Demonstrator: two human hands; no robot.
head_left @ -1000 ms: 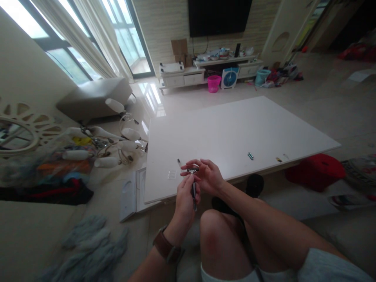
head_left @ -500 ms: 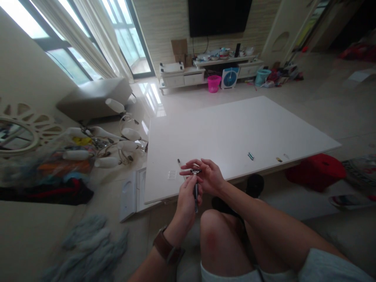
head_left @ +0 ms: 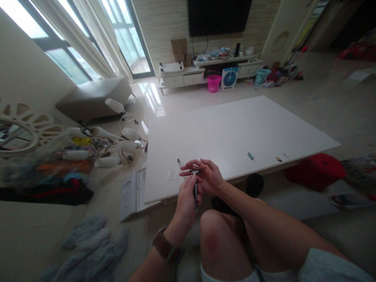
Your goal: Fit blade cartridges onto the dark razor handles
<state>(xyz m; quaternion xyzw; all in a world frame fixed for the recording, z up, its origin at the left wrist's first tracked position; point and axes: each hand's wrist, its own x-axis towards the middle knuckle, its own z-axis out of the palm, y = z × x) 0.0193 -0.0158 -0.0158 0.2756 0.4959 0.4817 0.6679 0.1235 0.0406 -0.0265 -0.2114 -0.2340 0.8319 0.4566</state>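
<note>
Head camera: holds a black razor (head_left: 195,190) head-up by the near edge of the white table (head_left: 235,129).
Closes the left hand (head_left: 187,192) around the handle (head_left: 196,203); holds the right hand (head_left: 212,178) half open behind the razor's head (head_left: 194,171), fingers stretched out; cannot tell if touching it. Has a clear plastic piece (head_left: 172,174) lying near the right hand. Wears a brown-strapped watch (head_left: 166,244).

A person's left hand (head_left: 185,196) grips a slim, dark-handled, T-shaped tool (head_left: 196,196) beside a white rectangular table (head_left: 229,129), right hand (head_left: 214,177) curved near the tool's head.
</note>
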